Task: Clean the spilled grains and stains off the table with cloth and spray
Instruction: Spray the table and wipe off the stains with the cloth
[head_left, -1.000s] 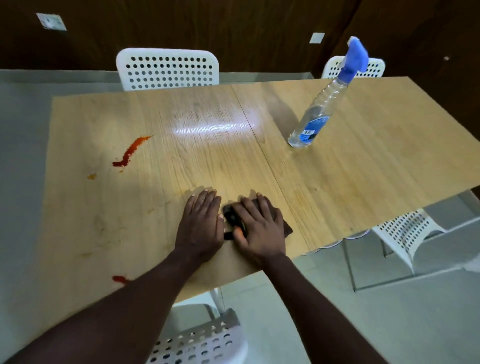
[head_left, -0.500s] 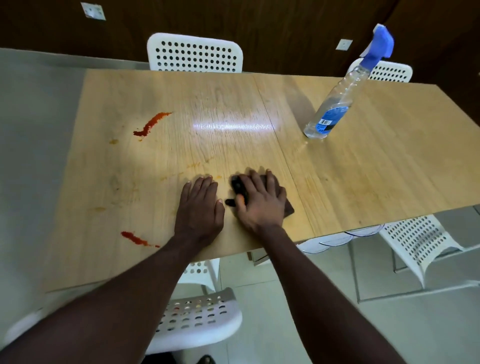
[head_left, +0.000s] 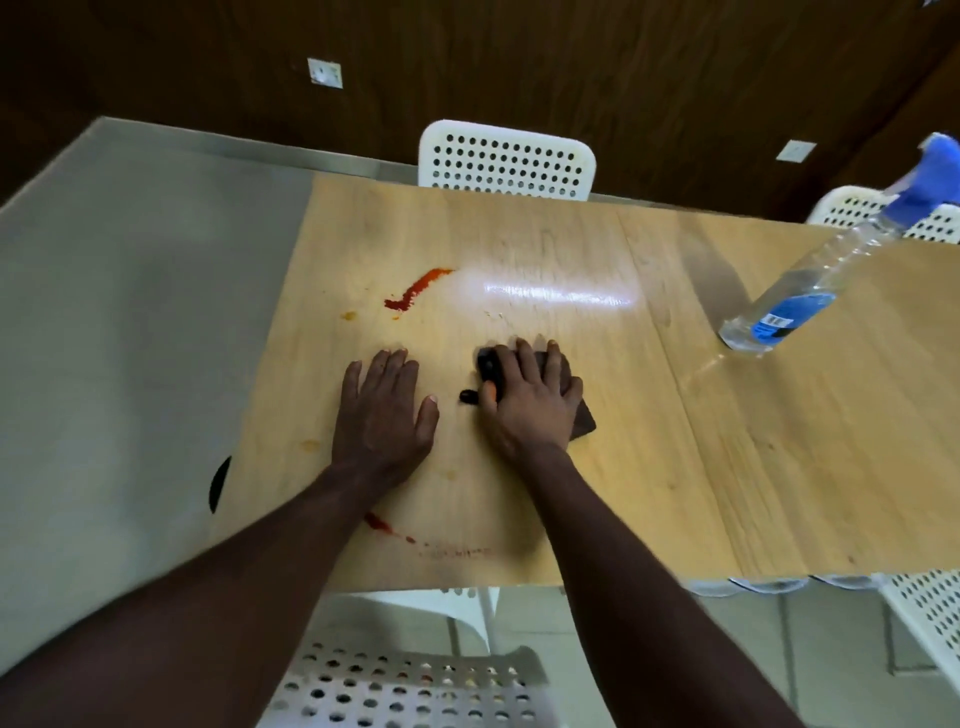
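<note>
While the right grip (head_left: 530, 408) presses the cloth (head_left: 583, 422) flat-fingered and the left grip (head_left: 384, 410) lies flat, empty, red stains (head_left: 415, 291) await wiping; no grains visible.

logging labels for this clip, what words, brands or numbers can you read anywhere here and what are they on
No text here can be read.
Blue label on the spray bottle: a white barcode patch and some print, too blurred to read.
Pale wall plates: no markings that can be made out.
</note>
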